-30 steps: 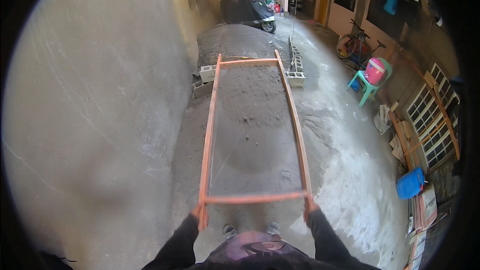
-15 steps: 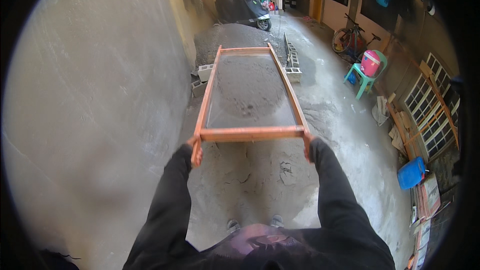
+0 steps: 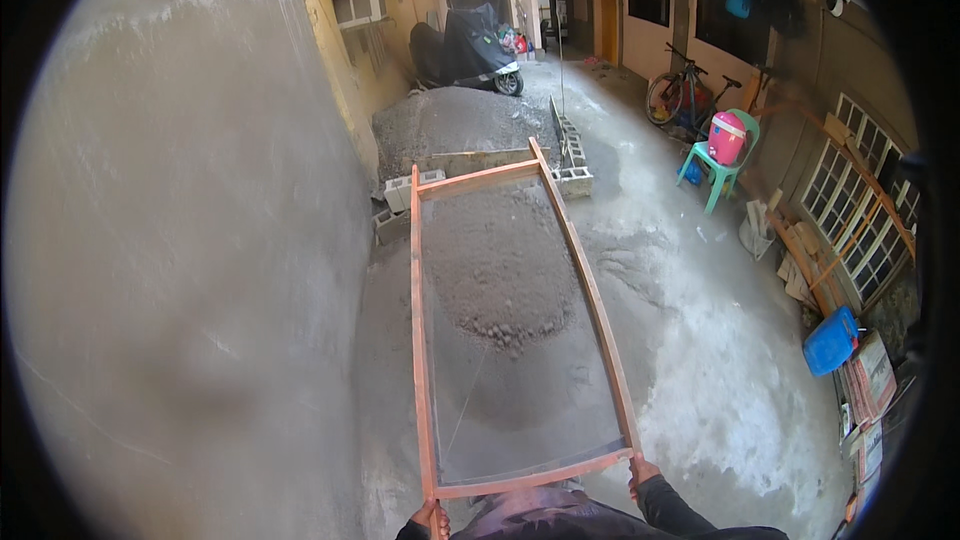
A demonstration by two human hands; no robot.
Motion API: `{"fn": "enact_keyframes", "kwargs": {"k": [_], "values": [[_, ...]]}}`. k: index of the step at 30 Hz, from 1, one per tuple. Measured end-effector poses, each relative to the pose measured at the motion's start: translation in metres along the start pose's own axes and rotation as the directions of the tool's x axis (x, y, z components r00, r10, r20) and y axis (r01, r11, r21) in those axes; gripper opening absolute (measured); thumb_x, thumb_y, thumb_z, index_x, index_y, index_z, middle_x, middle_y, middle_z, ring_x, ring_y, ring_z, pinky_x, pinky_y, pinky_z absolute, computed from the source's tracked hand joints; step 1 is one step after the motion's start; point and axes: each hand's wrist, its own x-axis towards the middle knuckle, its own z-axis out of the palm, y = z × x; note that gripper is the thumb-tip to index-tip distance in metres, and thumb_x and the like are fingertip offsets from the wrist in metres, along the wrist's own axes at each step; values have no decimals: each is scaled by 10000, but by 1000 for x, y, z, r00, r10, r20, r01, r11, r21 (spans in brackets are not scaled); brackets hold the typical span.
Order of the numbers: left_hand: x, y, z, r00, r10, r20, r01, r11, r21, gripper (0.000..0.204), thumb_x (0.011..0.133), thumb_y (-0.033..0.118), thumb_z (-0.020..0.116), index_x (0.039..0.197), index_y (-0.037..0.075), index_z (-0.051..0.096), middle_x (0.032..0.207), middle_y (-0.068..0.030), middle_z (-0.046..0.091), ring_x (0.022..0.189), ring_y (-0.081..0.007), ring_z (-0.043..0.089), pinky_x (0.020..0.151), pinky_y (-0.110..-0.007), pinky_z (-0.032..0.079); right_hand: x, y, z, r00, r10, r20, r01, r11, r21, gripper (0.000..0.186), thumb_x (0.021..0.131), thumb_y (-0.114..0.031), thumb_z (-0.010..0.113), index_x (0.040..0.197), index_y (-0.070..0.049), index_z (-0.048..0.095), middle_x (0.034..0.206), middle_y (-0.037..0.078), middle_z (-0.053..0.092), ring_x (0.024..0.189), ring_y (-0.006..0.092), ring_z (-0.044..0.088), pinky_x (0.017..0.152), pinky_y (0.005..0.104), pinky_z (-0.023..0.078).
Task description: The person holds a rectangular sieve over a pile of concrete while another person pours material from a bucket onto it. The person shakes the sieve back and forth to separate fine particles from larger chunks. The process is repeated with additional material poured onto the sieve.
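At the frame's near left corner: the left grip (image 3: pixel 431 517), fingers curled around the end of the side rail, holding it.
At the near right corner: the right grip (image 3: pixel 643 474), likewise closed on the other rail's end.
Wooden-framed screen (image 3: pixel 421 340): held out in front of the body, its long sides running away from the person, its far end near the gravel heap; whether that end rests on anything, I cannot tell.
Mesh (image 3: pixel 530 415): fine, stretched inside the frame, see-through in its nearer part.
Sand (image 3: pixel 500 260): grey, spread over the far and middle part of the screen, with coarse lumps along its near edge.
Gravel heap (image 3: pixel 460 118): beyond the screen, between the left wall (image 3: pixel 200 190) and a row of hollow blocks (image 3: pixel 573 182).
Right side: a green chair (image 3: pixel 716 176) bearing a pink jug (image 3: pixel 727 140), a bicycle (image 3: pixel 690 100) behind them.
Nearer on the right: a blue container (image 3: pixel 831 342).
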Motion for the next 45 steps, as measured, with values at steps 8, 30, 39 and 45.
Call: {"fn": "enact_keyframes", "kwargs": {"k": [8,30,39,45], "values": [[19,270,145,968,245,-45,-225,937,266,562,679,625,567,590,87,432,448,-40,411,364,-194,416,340,-318,352,76,-244,17,965,-209,156,189,973,135,674,602,-787,462,686,-118,459,547,68,424,423,204,399,359,345,310],[45,218,92,994,88,-62,-56,917,395,685,629,730,492,583,46,492,486,-119,461,406,-271,450,392,-402,383,63,-180,20,972,-182,150,171,982,85,764,596,-846,336,543,-91,438,449,78,375,381,235,374,363,381,291],[29,196,103,977,130,-169,-104,983,150,505,793,566,455,642,84,452,479,-63,431,381,-217,414,359,-353,353,61,-166,23,979,-186,88,169,970,172,688,654,-758,442,614,-73,490,463,78,426,364,227,410,338,365,318],[0,-4,12,997,-40,-63,40,999,-4,628,699,677,481,692,49,510,515,-89,462,422,-261,465,418,-370,408,29,8,-6,993,-107,58,98,986,136,672,750,-719,289,928,-133,567,459,74,436,320,186,426,299,309,342]]}}
